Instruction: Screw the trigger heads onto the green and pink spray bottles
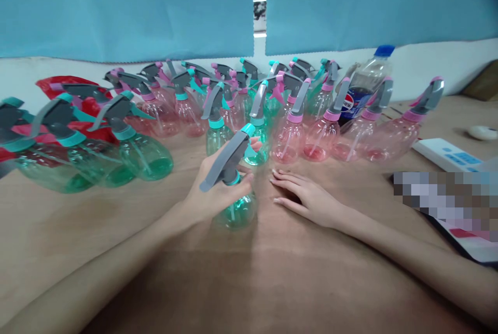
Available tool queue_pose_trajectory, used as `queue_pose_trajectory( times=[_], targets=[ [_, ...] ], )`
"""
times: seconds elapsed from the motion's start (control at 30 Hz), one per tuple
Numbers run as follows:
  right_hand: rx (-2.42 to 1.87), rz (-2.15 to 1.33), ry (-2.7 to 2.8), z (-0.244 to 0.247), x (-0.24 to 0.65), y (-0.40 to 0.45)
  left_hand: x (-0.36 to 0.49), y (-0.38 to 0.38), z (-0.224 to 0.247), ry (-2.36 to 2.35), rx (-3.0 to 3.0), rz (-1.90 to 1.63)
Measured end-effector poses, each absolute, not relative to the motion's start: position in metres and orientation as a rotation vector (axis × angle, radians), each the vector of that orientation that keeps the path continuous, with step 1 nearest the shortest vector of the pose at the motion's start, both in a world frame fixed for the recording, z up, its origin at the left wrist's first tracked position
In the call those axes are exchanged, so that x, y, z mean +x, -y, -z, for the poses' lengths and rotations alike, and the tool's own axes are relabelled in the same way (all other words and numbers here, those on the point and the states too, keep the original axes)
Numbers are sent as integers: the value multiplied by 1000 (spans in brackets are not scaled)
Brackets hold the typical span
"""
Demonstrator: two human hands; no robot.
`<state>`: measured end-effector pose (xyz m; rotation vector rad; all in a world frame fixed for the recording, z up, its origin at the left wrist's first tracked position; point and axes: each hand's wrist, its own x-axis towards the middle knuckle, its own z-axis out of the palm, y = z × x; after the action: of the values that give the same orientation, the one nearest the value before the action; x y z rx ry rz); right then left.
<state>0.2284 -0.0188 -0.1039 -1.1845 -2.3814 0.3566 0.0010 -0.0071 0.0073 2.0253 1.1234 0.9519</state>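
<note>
My left hand (212, 191) is wrapped round the neck of a green spray bottle (237, 213) with a grey and teal trigger head, held upright over the table's middle. Palm down, my right hand (305, 195) rests on the wooden tabletop with its fingers stretched out, holding nothing. Just beyond the right fingers stands a pink spray bottle (288, 142). Another green spray bottle (258, 142) is behind the held one, partly hidden by my left fingers. To the left of my left hand are several green spray bottles (146, 157) with teal collars.
Several pink and green bottles crowd the back against the wall. A red plastic bag (70, 85) lies among them at left. A Pepsi bottle (368, 85) with a blue cap stands behind the right row. On the right are a white device with blue buttons (451, 155) and a white mouse (482, 133).
</note>
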Motion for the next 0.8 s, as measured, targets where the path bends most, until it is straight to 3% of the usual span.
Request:
queue_pose_trajectory(
  times=[0.8],
  targets=[
    [-1171, -393, 2364, 106, 229, 18, -1, 8, -10, -955, 1969, -996]
  ],
)
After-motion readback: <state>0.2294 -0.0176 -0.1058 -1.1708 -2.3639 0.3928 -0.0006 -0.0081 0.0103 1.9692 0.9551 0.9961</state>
